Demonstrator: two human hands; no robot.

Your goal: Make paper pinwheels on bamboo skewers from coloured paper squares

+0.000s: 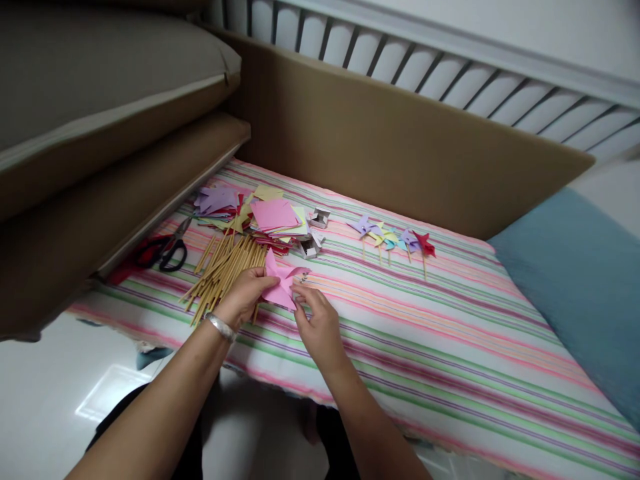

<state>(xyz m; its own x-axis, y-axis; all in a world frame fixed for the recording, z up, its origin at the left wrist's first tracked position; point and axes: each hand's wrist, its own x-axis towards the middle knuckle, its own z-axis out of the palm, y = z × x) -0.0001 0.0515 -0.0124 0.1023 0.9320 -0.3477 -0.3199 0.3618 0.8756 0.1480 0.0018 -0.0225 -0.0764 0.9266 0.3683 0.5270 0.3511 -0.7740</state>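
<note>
A pink paper pinwheel (280, 280) is held between both hands just above the striped cloth. My left hand (245, 293), with a silver bracelet on its wrist, grips the pinwheel's left side. Fingertips of my right hand (316, 321) pinch its right edge. Directly behind my left hand lies a heap of thin wooden sticks (223, 270). A stack of coloured paper squares (273, 217) lies further back.
A row of finished pinwheels on sticks (395, 239) lies to the right on the striped cloth (450, 333). Scissors (167, 252) with black handles rest at the left, small grey boxes (315, 233) near the paper. Brown cushions rise behind and left; a blue pillow (585, 287) is right.
</note>
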